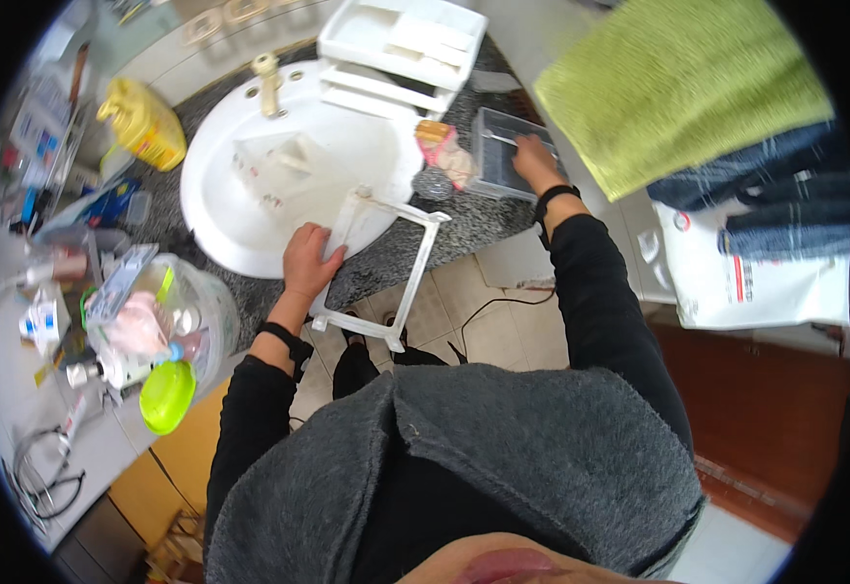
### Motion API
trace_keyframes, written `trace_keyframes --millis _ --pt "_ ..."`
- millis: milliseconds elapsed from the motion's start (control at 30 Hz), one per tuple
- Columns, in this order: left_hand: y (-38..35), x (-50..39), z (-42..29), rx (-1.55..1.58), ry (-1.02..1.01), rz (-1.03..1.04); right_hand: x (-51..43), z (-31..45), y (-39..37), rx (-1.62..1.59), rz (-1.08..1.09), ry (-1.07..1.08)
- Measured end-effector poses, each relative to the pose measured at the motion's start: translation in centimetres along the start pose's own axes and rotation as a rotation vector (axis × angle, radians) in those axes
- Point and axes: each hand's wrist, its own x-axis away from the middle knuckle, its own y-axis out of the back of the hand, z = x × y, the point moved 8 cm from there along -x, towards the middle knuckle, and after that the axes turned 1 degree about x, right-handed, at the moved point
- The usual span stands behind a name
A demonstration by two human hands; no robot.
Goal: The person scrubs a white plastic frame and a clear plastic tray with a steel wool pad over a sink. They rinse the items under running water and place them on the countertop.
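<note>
My left hand (309, 261) grips one side of a white plastic frame (416, 271), which is tilted over the front rim of the sink and the counter edge. Off to the right, my right hand (536, 162) is over a clear plastic box (494, 168) on the counter. Its fingers are on a slim white brush-like stick (499, 137), perhaps a toothbrush. In the white oval washbasin (209, 212) lies a clear plastic piece (250, 171) with small red marks. Between basin and box sit a steel wool scourer (433, 184) and a pink-edged cloth (454, 157).
White stacked drawers (366, 44) stand behind the basin, right of the tap (268, 84). A yellow pump bottle (144, 128) stands at left. Nearer is a clear tub (209, 306) crowded with items. A green towel (688, 87) hangs at right; a black cord (494, 301) crosses the floor.
</note>
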Motion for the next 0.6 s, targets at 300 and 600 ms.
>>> trace_keyframes --millis 300,600 --pt "0.3 0.5 0.2 -0.004 0.025 0.017 0.7 0.1 -2.0 0.275 0.089 0.268" --pt "0.6 0.8 0.3 0.005 -0.001 -0.023 1.4 0.8 -1.3 0.193 0.091 0.199"
